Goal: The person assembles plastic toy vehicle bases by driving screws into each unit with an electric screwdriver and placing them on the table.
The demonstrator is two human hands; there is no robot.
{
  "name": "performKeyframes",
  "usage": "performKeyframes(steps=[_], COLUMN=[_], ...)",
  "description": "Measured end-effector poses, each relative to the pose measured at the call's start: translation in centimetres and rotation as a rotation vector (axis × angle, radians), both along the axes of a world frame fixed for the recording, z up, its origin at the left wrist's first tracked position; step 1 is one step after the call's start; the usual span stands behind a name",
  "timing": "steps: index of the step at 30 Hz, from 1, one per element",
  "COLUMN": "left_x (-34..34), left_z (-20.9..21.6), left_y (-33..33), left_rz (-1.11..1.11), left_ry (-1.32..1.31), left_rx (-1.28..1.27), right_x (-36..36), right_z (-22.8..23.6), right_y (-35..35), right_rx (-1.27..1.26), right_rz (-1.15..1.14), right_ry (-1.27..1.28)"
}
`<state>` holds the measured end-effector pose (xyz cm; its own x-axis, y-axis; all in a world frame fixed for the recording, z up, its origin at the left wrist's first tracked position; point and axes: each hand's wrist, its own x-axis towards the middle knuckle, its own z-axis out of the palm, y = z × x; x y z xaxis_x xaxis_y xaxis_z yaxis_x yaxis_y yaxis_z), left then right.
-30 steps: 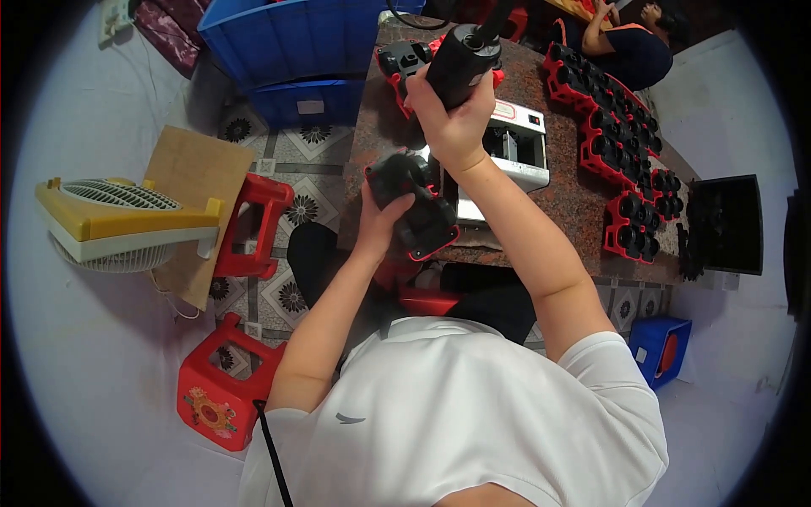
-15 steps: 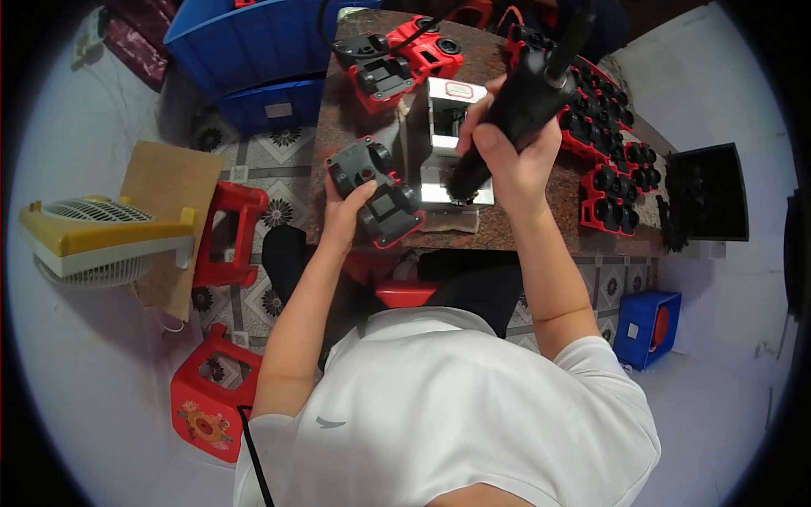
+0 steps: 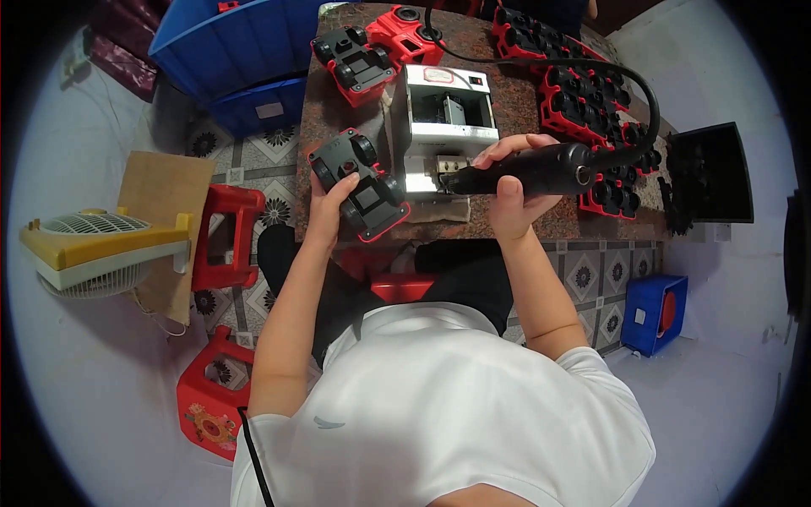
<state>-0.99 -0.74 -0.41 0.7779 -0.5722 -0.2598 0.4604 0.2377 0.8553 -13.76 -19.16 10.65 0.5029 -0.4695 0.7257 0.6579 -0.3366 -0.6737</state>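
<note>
My left hand [image 3: 323,209] grips an upturned toy car [image 3: 359,182] with a dark grey underside, black wheels and a red rim, near the table's front edge. In my right hand [image 3: 517,207] is a black electric screwdriver [image 3: 545,167], lying almost level, its cable arching up from the rear end. The screwdriver's tip points left, at the front of a white metal box-like device [image 3: 450,74] with an open top and a small metal block at its front. Whether the tip touches that block, I cannot tell.
Another upturned toy car [image 3: 353,61] and a red one [image 3: 407,35] sit at the back left. Rows of upturned cars [image 3: 574,97] fill the table's right side, beside a black tray [image 3: 716,173]. Blue crates [image 3: 232,55], a fan [image 3: 106,241] and red stools [image 3: 230,237] stand left.
My right hand has brought the screwdriver from steeply upright to nearly level, its rear end swinging down and right. My left hand still holds the toy car, in about the same place.
</note>
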Motion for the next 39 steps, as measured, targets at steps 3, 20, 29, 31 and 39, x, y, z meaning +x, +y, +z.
performKeyframes(steps=[3, 20, 29, 31, 39], left_x=[-0.1, 0.2, 0.6, 0.5, 0.7], left_z=[-0.1, -0.2, -1.1, -0.9, -0.2], left_y=[-0.1, 0.2, 0.2, 0.3, 0.5], left_rz=[0.005, 0.010, 0.029, 0.035, 0.015], left_ry=[-0.001, 0.006, -0.047, -0.033, -0.027], left_rx=[0.001, -0.017, -0.042, -0.020, -0.056], right_x=[0.0, 11.2, 14.9, 15.1, 15.7], right_z=[-0.2, 3.7, 2.6, 2.7, 2.6], right_y=[0.1, 6.2, 8.8, 8.8, 9.3], right_rx=[0.026, 0.073, 0.026, 0.029, 0.012], right_rz=[0.044, 0.197, 0.237, 0.244, 0.258], right_ry=[-0.010, -0.110, -0.073, -0.056, -0.012])
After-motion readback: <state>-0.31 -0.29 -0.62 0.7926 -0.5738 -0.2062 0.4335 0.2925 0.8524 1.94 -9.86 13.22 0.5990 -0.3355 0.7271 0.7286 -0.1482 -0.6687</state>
